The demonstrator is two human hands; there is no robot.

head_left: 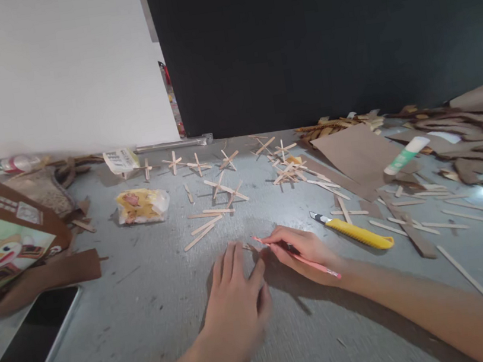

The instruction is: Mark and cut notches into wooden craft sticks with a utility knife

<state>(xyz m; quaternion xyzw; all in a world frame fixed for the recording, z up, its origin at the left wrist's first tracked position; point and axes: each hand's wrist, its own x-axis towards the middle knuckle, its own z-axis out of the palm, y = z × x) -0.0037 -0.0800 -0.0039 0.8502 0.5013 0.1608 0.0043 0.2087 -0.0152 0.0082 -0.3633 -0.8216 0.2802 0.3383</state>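
Observation:
My right hand (303, 251) is closed around a pink pencil (319, 266), its tip pointing left, just above the tabletop. My left hand (237, 301) lies on the grey table with fingers stretched forward. A small piece of wooden stick (246, 246) shows between the two hands by my left fingertips; most of it is hidden. Just beyond my left hand lie several loose craft sticks (204, 236). Farther back are several crossed craft-stick stars (198, 165), some heaped in a pile (286, 173). A yellow utility knife (359, 233) with its blade out rests right of my right hand.
At left are a dark phone (30, 354), a printed brown bag (11, 237) and a yellow wrapped packet (142, 205). To the right lie a glue stick (406, 156), cardboard (355, 156), brown scraps (474, 142) and scattered sticks (465, 274). A black panel (329, 37) stands behind.

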